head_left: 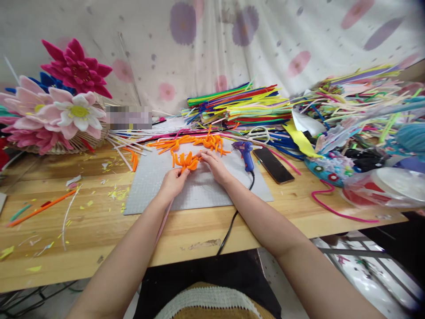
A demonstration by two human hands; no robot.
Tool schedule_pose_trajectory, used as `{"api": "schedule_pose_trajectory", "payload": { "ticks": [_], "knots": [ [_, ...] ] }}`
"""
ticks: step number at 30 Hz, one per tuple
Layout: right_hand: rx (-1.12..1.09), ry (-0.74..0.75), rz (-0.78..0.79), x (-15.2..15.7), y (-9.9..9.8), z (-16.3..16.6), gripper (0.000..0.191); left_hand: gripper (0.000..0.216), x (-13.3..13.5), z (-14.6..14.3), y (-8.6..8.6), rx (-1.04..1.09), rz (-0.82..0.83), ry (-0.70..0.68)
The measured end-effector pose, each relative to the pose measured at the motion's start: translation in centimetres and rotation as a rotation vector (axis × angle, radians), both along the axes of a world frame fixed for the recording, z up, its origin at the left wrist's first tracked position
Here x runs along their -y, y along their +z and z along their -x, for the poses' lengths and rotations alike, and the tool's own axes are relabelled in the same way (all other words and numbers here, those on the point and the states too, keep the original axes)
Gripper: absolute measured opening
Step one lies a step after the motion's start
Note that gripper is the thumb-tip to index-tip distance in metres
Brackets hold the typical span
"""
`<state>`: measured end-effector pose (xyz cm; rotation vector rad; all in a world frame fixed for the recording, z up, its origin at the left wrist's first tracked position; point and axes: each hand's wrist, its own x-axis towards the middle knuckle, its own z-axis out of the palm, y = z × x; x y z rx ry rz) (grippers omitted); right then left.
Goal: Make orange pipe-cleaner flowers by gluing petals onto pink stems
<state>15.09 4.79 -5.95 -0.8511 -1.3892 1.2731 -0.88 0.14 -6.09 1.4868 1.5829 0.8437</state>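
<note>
Orange flower (186,163) over the mat (206,201), a bit past the middle toward the far side, right between both hands

Left hand (175,182) nearly closed, thumb and fingers pinched onto the flower at about 7 o'clock, petals fanning up and away from there

Right hand (215,166) half curled, back of the hand up, fingertips right by the flower at 2 or 3 o'clock, can't tell whether gripping a petal or just resting against one

Handling-wise, probably next to no weight, looks fuzzy and soft, likely bendy rather than brittle, and too furry to be slippery. Could squash or twist out of shape pretty easily though, so best to pinch low at the gathered base, leave the petal tips alone and go light with any second hand

Going round the clock from the flower: two more orange clusters close by, one at 11 (172,144) and one around 1 (212,141), a big pile of stems (245,108) further off between 1 and 2, scissors (259,134) at 2, glue gun (245,155) at 3 on the mat, phone (274,165) just beyond on the table (116,257), and big finished-looking blooms (78,110) way over at 10
</note>
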Motion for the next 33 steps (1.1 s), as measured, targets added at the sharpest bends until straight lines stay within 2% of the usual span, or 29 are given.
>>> {"api": "schedule_pose_trajectory", "payload": {
  "ticks": [3, 6, 9, 12, 18, 25, 30, 33],
  "knots": [
    [0.074, 0.001, -0.043, 0.2, -0.1, -0.3, 0.023, 0.034, 0.2, -0.3, 0.7, 0.19, 0.106, 0.039],
    [0.248, -0.009, -0.155, 0.5, -0.1, -0.1, 0.027, 0.031, 0.3, -0.6, 1.3, 0.331, 0.173, 0.059],
    [0.408, -0.054, -0.29, 0.8, -0.2, 0.2, 0.032, 0.029, 0.3, -0.6, 1.7, 0.406, 0.237, 0.068],
    [0.468, -0.094, -0.372, 1.0, -0.2, 0.5, 0.033, 0.029, 0.3, -0.6, 1.7, 0.438, 0.261, 0.06],
    [0.409, -0.172, -0.407, 0.5, 0.5, 0.8, 0.019, 0.031, 0.5, -0.9, 1.5, 0.358, 0.205, 0.037],
    [0.396, -0.155, -0.377, 0.2, 1.0, 1.0, 0.021, 0.028, 0.4, -0.9, 0.9, 0.254, 0.159, 0.046],
    [0.413, -0.157, -0.364, 0.1, 0.7, 1.0, 0.017, 0.03, 0.1, -0.5, 0.3, 0.098, 0.098, 0.086],
    [0.431, -0.146, -0.36, 0.1, 0.7, 0.9, 0.016, 0.034, 0.0, -0.2, 0.2, -0.07, 0.012, 0.104]
  ]
}}
